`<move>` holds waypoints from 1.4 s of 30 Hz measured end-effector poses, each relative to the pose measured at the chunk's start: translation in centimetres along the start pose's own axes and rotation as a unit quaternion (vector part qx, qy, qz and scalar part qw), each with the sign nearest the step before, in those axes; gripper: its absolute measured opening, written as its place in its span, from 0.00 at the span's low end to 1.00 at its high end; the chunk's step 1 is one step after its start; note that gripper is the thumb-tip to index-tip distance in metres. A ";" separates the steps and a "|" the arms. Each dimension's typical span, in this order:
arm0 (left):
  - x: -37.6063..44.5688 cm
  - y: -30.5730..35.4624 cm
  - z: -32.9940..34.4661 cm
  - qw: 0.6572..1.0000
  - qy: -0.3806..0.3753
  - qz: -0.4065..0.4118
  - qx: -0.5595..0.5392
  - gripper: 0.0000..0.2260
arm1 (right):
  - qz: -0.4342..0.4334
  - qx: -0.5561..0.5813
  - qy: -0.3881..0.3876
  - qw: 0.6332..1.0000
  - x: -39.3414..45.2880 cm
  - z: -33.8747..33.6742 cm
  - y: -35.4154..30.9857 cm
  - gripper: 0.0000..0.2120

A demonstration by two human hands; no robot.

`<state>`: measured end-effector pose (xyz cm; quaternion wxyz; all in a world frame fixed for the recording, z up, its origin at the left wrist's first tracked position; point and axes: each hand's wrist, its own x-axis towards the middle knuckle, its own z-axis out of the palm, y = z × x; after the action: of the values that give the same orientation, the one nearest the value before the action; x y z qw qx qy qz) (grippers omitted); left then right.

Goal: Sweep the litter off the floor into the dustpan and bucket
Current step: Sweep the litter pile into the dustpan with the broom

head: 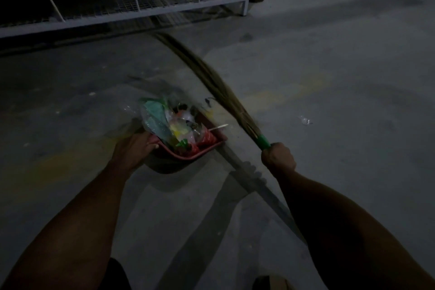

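Observation:
A red dustpan (215, 141) sits low over the concrete floor, heaped with plastic wrappers and bags (169, 122). My left hand (134, 148) grips its near left rim. My right hand (279, 156) is closed on the green-bound handle of a stick broom (219, 87). The broom's long bristles reach up and left past the pan's right side, blurred. A small clear scrap of litter (305, 120) lies on the floor to the right of the broom. No bucket is in view.
A white metal rack with a wire-mesh shelf (164, 10) stands across the far side, its corner leg (244, 6) on the floor. Open concrete lies to the right. Small pale specks (92, 93) dot the floor at the left. The scene is dim.

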<state>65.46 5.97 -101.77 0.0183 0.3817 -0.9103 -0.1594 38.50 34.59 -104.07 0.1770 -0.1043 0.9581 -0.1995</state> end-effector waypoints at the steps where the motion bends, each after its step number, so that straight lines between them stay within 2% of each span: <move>1: 0.0 0.3 0.1 1.000 0.001 0.012 0.010 0.17 | 0.008 0.006 0.016 1.000 -0.1 -0.2 0.2 0.13; 8: 1.5 5.9 1.5 0.996 -0.009 0.089 -0.002 0.15 | 0.091 0.077 0.073 0.990 -0.2 -2.2 4.2 0.14; 14: 3.0 11.3 4.4 0.987 -0.068 0.143 0.017 0.19 | 0.180 0.122 0.095 0.971 -0.2 -4.7 9.3 0.15; 23: 4.0 15.7 6.6 0.978 -0.085 0.183 0.062 0.19 | 0.261 0.161 0.058 0.950 -0.8 -6.1 15.2 0.17; 29: 4.2 14.4 6.1 0.982 -0.077 0.166 0.053 0.18 | 0.248 0.151 -0.009 0.957 0.0 -5.7 15.0 0.16; 32: 4.0 12.9 5.3 0.986 -0.070 0.146 0.047 0.17 | 0.227 0.131 -0.034 0.965 0.6 -5.2 13.9 0.11; 35: 3.7 11.1 4.3 0.990 -0.070 0.110 0.044 0.17 | 0.195 0.094 -0.059 0.974 0.9 -4.6 12.6 0.07; 42: 3.6 7.7 2.6 0.997 -0.059 0.014 0.046 0.18 | 0.136 0.018 -0.120 0.983 1.8 -2.8 9.8 0.06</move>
<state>57.19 9.29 -102.24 -0.0509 0.3594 -0.9213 -0.1394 34.54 43.89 -106.31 0.3175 0.0067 0.9316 -0.1768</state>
